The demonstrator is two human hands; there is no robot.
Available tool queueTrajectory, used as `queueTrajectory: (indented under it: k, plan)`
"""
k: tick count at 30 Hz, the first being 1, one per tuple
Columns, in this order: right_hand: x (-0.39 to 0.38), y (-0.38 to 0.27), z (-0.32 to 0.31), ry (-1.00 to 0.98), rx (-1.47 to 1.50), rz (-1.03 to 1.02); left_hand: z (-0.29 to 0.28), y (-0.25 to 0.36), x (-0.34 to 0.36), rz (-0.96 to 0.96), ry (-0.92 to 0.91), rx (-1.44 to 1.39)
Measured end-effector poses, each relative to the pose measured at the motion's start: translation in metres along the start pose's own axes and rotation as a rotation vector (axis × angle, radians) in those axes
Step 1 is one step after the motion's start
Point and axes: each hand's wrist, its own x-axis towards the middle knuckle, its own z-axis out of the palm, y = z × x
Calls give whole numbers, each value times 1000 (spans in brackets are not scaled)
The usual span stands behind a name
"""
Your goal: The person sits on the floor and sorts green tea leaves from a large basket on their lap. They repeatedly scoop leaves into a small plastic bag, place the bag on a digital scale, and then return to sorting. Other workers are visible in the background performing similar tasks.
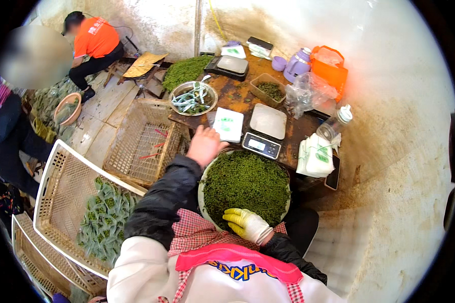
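- Stretched out far over the table [235, 90] with the bare left hand [206, 145], back upward, fingers loose and thumb spread, with nothing seen in the grip
- Stacked flat on the table's near side, right at the left fingertips: white bags [228, 124] with green print, lying to the right of those fingertips and about level with them
- Turned with the slightly longer side running near to far, so set at a slant to the left forearm
- Much nearer to the left hand than to the gloved right hand [246, 225], with a wide spread of berries [247, 182] in between
- Laid palm down with the right hand at the near side of the bowl [201, 199], over the berries, fingers curled and pointing left
- Too poorly shown to say whether touching the bags with the left fingertips, or grasping any berries under the hidden right palm
- Heaped green and broad in the bowl, just near of the table edge
- Flanked on the bags' right by a scale [266, 131], and on the far left by a metal basin [215, 98]
- Bordered left of the left arm by a crate [124, 134]
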Motion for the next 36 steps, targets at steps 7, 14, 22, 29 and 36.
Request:
queueTrajectory:
  k: [7, 14, 22, 29, 36]
  plan:
    - [-41, 12, -1, -2, 103, 130, 52, 4, 20, -34, -130, 156]
    - [11, 22, -29, 563, 338, 232, -29, 37, 9, 54, 99, 58]
    - [44, 34, -14, 665, 1115, 664, -51, 123, -68, -154, 52, -395]
    - [36, 27, -8, 593, 317, 433, -49, 150, -87, -163, 47, -274]
    - [25, 47, -44, 300, -6, 232, -51, 115, -83, -540, 229, -565]
